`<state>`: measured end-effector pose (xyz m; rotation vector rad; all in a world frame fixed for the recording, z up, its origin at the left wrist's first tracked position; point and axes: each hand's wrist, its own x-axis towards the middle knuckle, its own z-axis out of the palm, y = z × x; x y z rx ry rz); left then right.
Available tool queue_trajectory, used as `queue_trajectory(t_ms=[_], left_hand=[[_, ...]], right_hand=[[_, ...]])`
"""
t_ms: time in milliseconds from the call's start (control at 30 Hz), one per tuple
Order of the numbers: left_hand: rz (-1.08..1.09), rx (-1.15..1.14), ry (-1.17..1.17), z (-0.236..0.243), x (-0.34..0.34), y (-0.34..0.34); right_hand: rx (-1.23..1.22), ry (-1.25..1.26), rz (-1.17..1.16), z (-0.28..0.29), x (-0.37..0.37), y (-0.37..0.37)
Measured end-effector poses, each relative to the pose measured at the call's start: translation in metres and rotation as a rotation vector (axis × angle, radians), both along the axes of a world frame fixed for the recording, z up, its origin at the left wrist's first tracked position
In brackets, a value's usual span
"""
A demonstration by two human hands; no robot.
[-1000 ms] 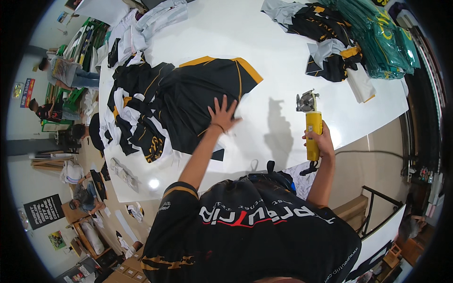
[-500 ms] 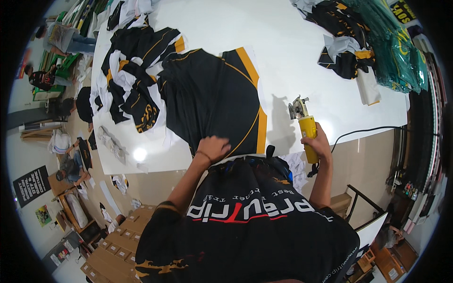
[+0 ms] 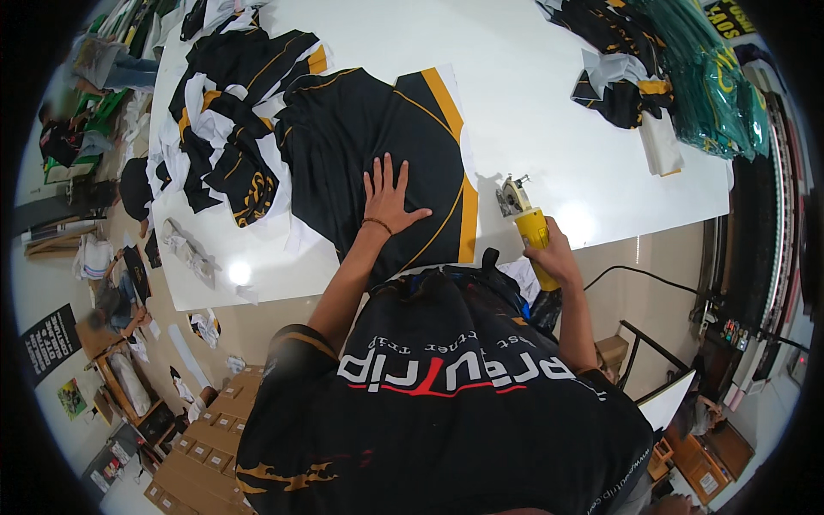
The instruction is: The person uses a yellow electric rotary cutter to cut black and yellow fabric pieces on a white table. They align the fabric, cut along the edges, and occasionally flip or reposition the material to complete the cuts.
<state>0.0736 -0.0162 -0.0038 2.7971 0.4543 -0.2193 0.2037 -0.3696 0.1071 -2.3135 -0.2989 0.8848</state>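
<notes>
My left hand (image 3: 388, 201) lies spread on a black fabric panel (image 3: 335, 129) with thin yellow seam lines and an orange band along its right edge. My right hand (image 3: 554, 256) grips a yellow electric rotary cutter (image 3: 532, 227), its metal blade head just right of the panel's orange edge, over the white table (image 3: 541, 120). A pile of black, white and orange cut pieces (image 3: 240, 189) lies left of the panel.
Green plastic-wrapped bundles (image 3: 717, 103), black garments (image 3: 614, 99) and a folded white sheet (image 3: 659, 150) sit at the upper right. A power cord (image 3: 644, 270) runs right. Other people (image 3: 116, 296) work along the left. Cardboard boxes (image 3: 197, 446) stand lower left.
The panel has turned, its orange band now down the right side. My left hand curled near its lower edge, then spread higher up. The cutter has shifted leftward and tilts more.
</notes>
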Motion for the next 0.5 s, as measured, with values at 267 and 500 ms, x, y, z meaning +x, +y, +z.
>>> queue_trajectory(t_ms=[267,500], left_hand=[[-0.077,-0.027,-0.116,0.002,-0.013,-0.017],[-0.106,0.001,-0.27,-0.008,-0.027,-0.022]], right_hand=[[-0.057,-0.039,0.07,-0.016,-0.009,0.002],[-0.135,-0.096,0.204,-0.023,-0.012,-0.006]])
